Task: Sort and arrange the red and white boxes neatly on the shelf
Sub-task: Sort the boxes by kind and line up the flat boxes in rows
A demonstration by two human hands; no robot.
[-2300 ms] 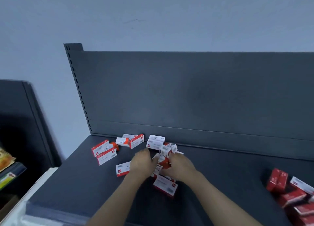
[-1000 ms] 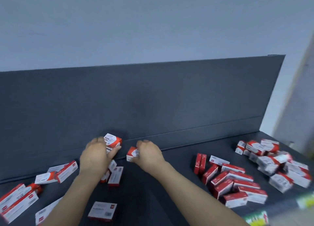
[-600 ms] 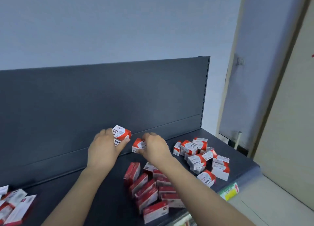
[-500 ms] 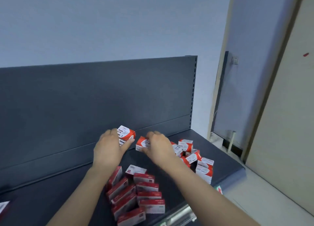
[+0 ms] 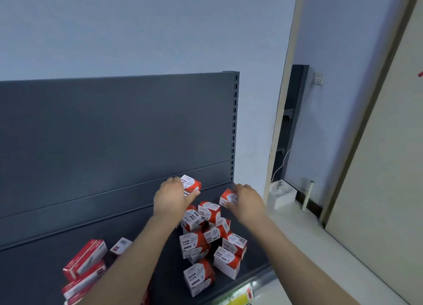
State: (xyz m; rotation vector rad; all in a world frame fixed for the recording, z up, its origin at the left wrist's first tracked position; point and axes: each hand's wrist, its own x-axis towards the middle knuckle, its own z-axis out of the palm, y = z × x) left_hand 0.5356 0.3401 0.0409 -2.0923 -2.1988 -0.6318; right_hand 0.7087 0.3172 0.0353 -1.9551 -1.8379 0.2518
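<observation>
I stand in front of the dark grey shelf, and both of the person's arms reach over it toward the back. The left hand grips the raised box, a small red and white one. The fingers curl over it and the thumb lies along its lower side. The box is above the deck, close to the back panel. A bit of another box shows just under it, but I cannot tell if the hand holds that one too.

The right hand pinches the corner box with bent fingers. This box is near the back right corner of the deck, just below the slotted upright that ends the shelf on this side.

Between and below the two hands lies the heap of paper-clip boxes, tilted in many directions and touching each other. The heap goes from the middle of the deck to the front rail, and the nearest boxes stand just beside this edge. On the left, partly behind the left forearm, the flat boxes lie one over another and reach the lower border of the view.

A long strip of deck along the back panel, left of the left hand, is open. Right of the upright the shelf stops, and a pale door frame stands near.
</observation>
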